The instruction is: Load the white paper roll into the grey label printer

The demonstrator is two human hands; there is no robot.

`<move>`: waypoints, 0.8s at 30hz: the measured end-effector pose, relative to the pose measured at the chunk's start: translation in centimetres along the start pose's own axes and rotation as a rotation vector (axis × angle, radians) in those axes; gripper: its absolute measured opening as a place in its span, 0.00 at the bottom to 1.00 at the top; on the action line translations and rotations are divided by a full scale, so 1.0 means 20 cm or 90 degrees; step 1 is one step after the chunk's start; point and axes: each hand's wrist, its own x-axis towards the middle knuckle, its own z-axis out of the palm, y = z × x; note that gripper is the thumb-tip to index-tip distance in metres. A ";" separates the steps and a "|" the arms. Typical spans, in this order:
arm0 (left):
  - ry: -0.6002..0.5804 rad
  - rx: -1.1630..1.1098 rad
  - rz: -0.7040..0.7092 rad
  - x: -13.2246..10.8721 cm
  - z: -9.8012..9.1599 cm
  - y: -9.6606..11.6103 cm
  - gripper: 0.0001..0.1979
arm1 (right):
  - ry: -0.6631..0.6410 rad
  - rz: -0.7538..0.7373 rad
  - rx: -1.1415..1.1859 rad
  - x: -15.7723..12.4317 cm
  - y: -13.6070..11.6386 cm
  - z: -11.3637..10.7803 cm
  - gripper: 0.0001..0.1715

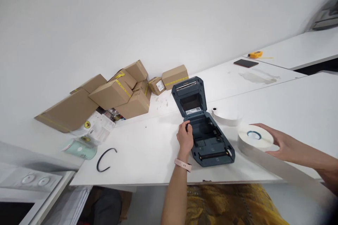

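Note:
A dark blue label printer [206,137] lies on the white table [148,151] with its lid swung open toward the wall. My left hand [185,137], with a pink wrist strap, grips the printer's left side near the hinge, fingers curled on its edge. My right hand [280,144] holds a large white roll of labels [255,140] with a blue core, just right of the printer. A strip of the label tape trails toward the lower right. A second, smaller white roll [224,116] lies behind it.
Several cardboard boxes [116,95] are piled against the wall at left, with papers and a pale green roll [81,149] in front. A black curved cable [105,160] lies near the table's front. A dark phone [245,63] and a yellow tape measure [255,54] sit far right.

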 end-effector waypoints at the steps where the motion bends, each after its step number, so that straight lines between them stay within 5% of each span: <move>1: 0.000 -0.001 0.001 0.00 0.00 0.00 0.16 | -0.021 0.001 0.015 -0.01 0.04 0.03 0.38; 14: 0.010 -0.027 -0.015 -0.01 -0.01 0.00 0.19 | 0.034 0.052 0.108 0.26 0.14 0.27 0.45; 19: 0.012 -0.034 -0.016 -0.01 -0.01 0.00 0.19 | 0.007 -0.013 -0.006 0.21 0.10 0.09 0.37; 22: 0.009 -0.029 -0.012 -0.01 0.00 0.00 0.19 | 0.116 0.001 -0.088 0.27 0.03 -0.10 0.21; 24: 0.004 -0.025 -0.006 -0.01 -0.01 0.00 0.19 | 0.162 0.016 -0.118 0.41 0.00 -0.19 0.22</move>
